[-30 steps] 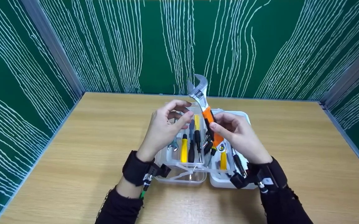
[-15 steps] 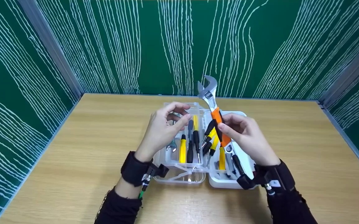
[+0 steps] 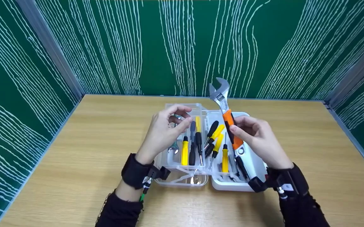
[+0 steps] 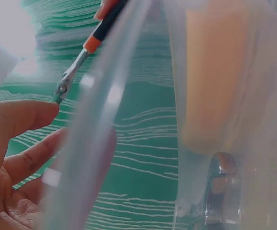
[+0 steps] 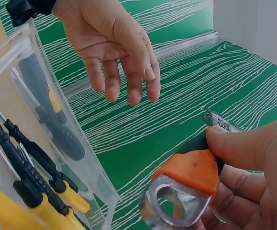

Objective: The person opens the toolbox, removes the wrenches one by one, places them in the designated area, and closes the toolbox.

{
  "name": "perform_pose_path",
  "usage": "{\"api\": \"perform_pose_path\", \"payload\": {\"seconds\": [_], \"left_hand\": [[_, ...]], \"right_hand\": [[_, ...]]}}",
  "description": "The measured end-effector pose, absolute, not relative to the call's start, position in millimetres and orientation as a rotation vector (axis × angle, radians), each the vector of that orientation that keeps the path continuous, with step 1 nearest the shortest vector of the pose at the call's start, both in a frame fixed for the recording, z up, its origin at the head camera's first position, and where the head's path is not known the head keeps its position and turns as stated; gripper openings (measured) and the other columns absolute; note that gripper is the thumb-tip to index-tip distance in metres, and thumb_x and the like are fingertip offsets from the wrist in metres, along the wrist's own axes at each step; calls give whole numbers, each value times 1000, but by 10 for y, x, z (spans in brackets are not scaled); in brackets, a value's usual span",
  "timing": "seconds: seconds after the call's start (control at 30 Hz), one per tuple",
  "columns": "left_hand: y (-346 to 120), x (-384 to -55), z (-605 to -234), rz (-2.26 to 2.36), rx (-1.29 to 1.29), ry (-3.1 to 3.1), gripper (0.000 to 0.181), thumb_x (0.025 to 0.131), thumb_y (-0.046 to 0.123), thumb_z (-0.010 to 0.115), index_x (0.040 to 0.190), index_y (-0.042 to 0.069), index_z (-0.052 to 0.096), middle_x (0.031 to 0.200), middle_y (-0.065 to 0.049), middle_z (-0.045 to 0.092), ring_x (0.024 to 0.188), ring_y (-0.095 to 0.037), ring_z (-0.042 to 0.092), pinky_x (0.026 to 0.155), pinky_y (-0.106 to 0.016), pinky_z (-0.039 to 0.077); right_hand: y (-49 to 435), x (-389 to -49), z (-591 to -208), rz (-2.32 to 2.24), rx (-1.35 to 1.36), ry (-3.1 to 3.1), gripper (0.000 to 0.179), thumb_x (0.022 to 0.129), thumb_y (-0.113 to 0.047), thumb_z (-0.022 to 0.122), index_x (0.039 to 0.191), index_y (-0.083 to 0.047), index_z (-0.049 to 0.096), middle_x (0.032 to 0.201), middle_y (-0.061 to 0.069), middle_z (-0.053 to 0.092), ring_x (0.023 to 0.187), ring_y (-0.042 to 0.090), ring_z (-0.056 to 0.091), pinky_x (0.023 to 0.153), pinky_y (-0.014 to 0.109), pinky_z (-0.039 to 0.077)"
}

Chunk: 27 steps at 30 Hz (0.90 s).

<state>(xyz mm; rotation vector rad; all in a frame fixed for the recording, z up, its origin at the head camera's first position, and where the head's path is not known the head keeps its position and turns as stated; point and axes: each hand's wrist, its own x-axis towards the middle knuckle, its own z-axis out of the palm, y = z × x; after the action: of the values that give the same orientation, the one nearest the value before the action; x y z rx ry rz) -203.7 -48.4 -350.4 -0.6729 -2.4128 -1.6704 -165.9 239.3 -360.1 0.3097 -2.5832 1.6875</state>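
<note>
An adjustable wrench (image 3: pixel 229 116) with an orange and black handle stands tilted above the toolbox, its steel jaw pointing up and away. My right hand (image 3: pixel 257 137) pinches its handle between thumb and fingers; the ring at the handle's end shows in the right wrist view. My left hand (image 3: pixel 169 129) hovers over the clear tray (image 3: pixel 175 164) with fingers loosely bent and nothing between them. Under it lie a yellow-handled tool (image 3: pixel 185 151), a dark-handled screwdriver (image 3: pixel 199 142) and a small wrench (image 3: pixel 173 148), partly hidden by the hand.
The white toolbox base (image 3: pixel 259 160) sits right of the clear tray, holding several yellow and black screwdrivers (image 3: pixel 217 146). Clear hinged struts (image 3: pixel 185 176) join the parts. Green walls with white lines enclose the wooden table (image 3: pixel 106 126) at the back and sides.
My right hand has moved to the right with the wrench, baring more of the screwdrivers in the toolbox. The left hand has stayed almost in place.
</note>
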Motion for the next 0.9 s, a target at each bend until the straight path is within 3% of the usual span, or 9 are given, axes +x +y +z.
{"api": "perform_pose_path", "payload": {"seconds": [0.17, 0.4, 0.67, 0.9], "left_hand": [[-496, -2032, -3492, -1651, -689, -2425, 25, 102, 15, 76, 125, 8, 74, 109, -7, 74, 92, -18, 71, 87, -29, 64], [-525, -2023, -3477, -1665, -676, -2460, 24, 102, 17, 75, 125, 9, 74, 107, -6, 73, 84, -18, 72, 77, -30, 66], [-567, -1998, -3448, -1650, -667, -2500, 24, 103, 21, 75, 125, 11, 74, 108, -5, 73, 82, -19, 72, 75, -30, 66], [-591, -2000, -3430, -1671, -666, -2510, 25, 102, 19, 76, 125, 11, 74, 107, -7, 73, 83, -28, 74, 73, -30, 66]], "right_hand": [[2451, -1647, -3618, 1667, 284, -2590, 30, 107, -30, 69, 122, -5, 72, 108, 7, 73, 89, 19, 67, 78, 23, 59], [2521, -1633, -3655, 1628, 256, -2609, 30, 107, -29, 69, 122, -4, 71, 105, 6, 72, 86, 18, 66, 76, 23, 58], [2619, -1616, -3700, 1623, 228, -2614, 33, 107, -30, 68, 125, -2, 70, 106, 2, 72, 88, 15, 67, 78, 22, 59], [2717, -1616, -3752, 1575, 184, -2637, 36, 107, -31, 68, 127, -1, 69, 106, 2, 72, 88, 15, 67, 77, 21, 58]]}}
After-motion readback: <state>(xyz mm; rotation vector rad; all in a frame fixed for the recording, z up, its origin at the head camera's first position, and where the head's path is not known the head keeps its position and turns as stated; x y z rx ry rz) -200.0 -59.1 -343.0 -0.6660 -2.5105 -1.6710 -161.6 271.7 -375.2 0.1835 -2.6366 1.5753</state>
